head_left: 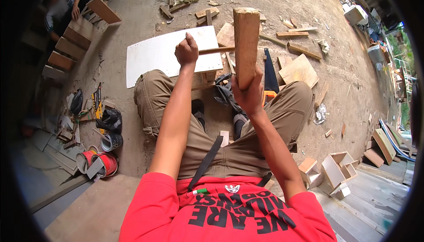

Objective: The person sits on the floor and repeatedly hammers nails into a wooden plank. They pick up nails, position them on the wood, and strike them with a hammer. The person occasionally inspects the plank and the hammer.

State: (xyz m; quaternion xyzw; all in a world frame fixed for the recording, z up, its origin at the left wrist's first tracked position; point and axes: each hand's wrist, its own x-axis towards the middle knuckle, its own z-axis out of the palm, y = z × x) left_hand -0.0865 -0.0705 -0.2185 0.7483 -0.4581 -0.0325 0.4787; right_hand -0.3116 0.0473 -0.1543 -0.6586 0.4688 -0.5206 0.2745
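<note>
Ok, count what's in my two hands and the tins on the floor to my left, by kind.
Wooden block, in the right hand: 1
Thin wooden stick, in the left hand: 1
Red paint tins: 2
Dark tin: 1
Total: 5

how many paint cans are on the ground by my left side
3: two red paint cans side by side at lower left, and a dark one just above them. Others may be hidden in the clutter.

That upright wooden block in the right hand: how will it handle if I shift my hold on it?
The wooden block looks stiff and solid, so it probably won't flex. The right hand holds only its lower end, so it may feel top-heavy and want to tip. Its rough-sawn faces should resist slipping, though splinters seem possible.
</note>
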